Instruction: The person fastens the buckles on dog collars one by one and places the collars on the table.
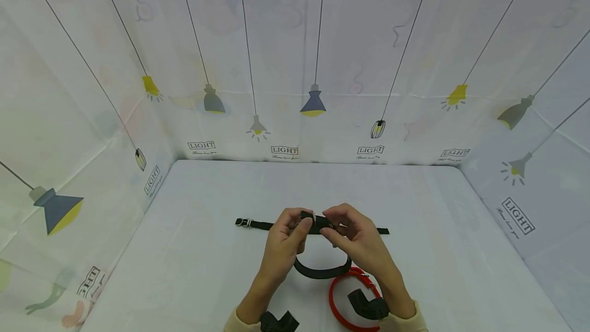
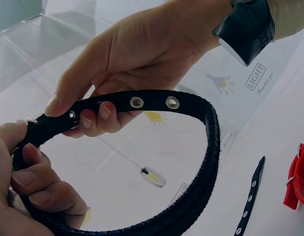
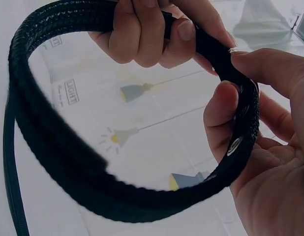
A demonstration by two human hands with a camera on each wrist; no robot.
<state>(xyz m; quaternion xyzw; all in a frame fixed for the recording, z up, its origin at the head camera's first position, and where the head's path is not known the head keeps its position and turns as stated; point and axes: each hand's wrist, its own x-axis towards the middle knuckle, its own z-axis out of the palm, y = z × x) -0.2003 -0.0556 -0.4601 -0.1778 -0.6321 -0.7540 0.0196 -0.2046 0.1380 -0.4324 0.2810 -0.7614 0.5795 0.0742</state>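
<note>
A black dog collar [image 1: 322, 273], closed into a loop, is held up over the table by both hands. My left hand [image 1: 287, 240] pinches it near the buckle end, thumb on top. My right hand [image 1: 359, 232] pinches the band just beside, thumb and fingers on both faces. In the left wrist view the collar [image 2: 208, 147] shows braided edges and metal eyelets [image 2: 172, 102] along the right-hand side. Fingers [image 3: 142, 39] of the left hand curl round it in the right wrist view. The buckle is mostly hidden by the fingers.
A second black collar [image 1: 260, 225] lies straight on the white table [image 1: 184, 270] behind the hands, its buckle at the left end. Near the right forearm lies a red collar [image 1: 333, 301] in a loop. A printed curtain [image 1: 276, 65] surrounds the table.
</note>
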